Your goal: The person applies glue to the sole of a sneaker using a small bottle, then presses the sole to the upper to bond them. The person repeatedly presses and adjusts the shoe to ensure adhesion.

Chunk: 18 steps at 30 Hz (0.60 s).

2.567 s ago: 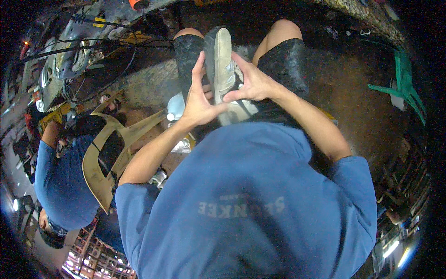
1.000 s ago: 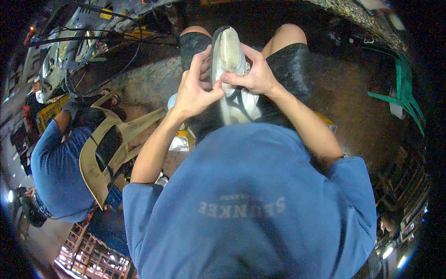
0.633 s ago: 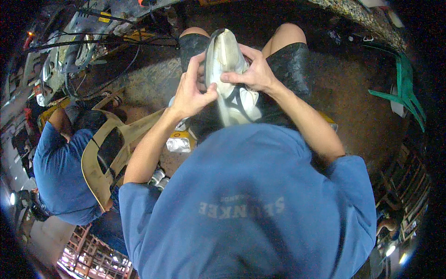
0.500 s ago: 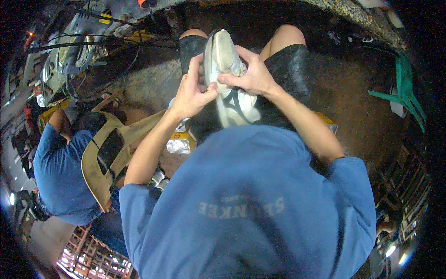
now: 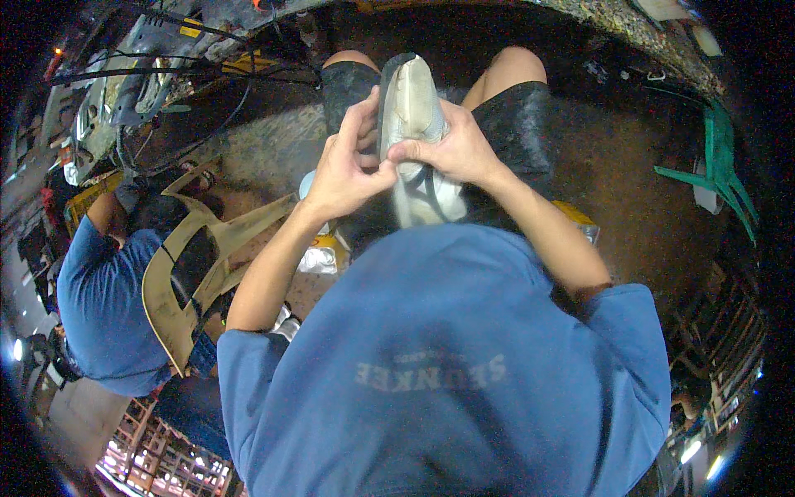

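A white and grey sneaker (image 5: pixel 421 103) is held up in front of my body, its toe pointing away from me and its dark sole edge turned to the left. My right hand (image 5: pixel 464 147) grips its right side, thumb laid across the upper. On the sole side, my left hand (image 5: pixel 352 166) has its fingers bent against the edge and its thumb near my right thumb. Exactly how its fingertips touch the shoe is partly hidden. Nearer my chest, the shoe's pale rear part with dark stripes (image 5: pixel 431 197) is blurred.
A co-worker in a blue shirt (image 5: pixel 108 306) sits at the left, by a tan plastic chair (image 5: pixel 166 290). Yellow and silver packages (image 5: pixel 319 257) lie beside my left forearm. A green chair (image 5: pixel 719 157) stands at the right. Machinery with dark cables (image 5: pixel 141 91) fills the far left.
The shoe has shifted slightly right and turned, showing more dark sole edge. My left fingers have slid along that edge, and my right hand has moved a little right.
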{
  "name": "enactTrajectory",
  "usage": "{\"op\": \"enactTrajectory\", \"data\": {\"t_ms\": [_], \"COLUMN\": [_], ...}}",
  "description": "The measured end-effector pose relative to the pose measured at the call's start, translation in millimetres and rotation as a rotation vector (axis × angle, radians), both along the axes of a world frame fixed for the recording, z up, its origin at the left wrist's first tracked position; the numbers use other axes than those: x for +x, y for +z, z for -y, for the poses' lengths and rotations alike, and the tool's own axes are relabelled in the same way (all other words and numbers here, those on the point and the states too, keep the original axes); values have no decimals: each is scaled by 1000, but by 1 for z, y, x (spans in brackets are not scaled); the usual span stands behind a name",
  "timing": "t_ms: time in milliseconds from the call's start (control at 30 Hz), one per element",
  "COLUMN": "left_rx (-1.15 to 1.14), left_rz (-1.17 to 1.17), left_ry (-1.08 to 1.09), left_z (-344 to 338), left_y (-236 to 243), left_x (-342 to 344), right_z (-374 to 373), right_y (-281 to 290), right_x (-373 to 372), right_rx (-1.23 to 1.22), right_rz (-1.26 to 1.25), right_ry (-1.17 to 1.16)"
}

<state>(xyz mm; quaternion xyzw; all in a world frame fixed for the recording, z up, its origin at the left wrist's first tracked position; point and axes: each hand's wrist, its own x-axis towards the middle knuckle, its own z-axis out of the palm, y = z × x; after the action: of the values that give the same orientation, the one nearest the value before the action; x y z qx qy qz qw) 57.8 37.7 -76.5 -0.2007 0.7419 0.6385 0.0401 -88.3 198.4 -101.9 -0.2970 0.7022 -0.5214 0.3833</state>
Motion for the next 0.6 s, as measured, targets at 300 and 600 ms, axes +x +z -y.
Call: {"op": "enactTrajectory", "data": {"t_ms": [300, 600], "left_rx": [-172, -172], "left_rz": [3, -122], "left_ry": [96, 98], "left_z": [-12, -3], "left_y": [6, -11], "left_x": [-6, 1], "right_z": [-1, -2], "right_y": [-18, -26], "right_x": [3, -5], "right_rx": [-132, -149], "right_rz": [-109, -13], "right_ry": [7, 71]}}
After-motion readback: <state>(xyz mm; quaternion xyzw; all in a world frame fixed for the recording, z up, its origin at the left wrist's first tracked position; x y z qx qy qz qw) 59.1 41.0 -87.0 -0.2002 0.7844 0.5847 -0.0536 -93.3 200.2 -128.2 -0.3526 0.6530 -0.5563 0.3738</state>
